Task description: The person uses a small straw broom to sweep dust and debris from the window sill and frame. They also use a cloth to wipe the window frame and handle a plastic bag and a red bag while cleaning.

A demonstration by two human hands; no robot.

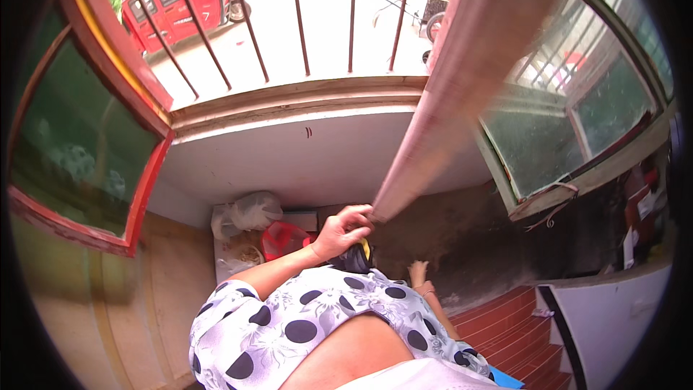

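Observation:
My left hand (344, 233) is raised in front of my chest, its thumb and bent fingers at the lower end of a long pinkish wooden frame piece (433, 119). That piece slants up to the right, close to the camera and partly blurred; whether it is a window sash seen edge-on or a loose board I cannot tell. Lower down, beside my body, hangs my right hand (418, 273), with a band at the wrist and nothing visible in it. Part of this hand is too small to make out. Beyond both hands is a wooden window sill (303, 97) with upright metal bars (298, 16).
A red-framed casement (81, 141) stands swung inward at left, a greenish one (568, 119) at right. Plastic bags (254, 211) and a red basket (284, 238) lie below the sill. Reddish tiled steps (498, 325) are lower right. Outside is a red three-wheeled vehicle (173, 5).

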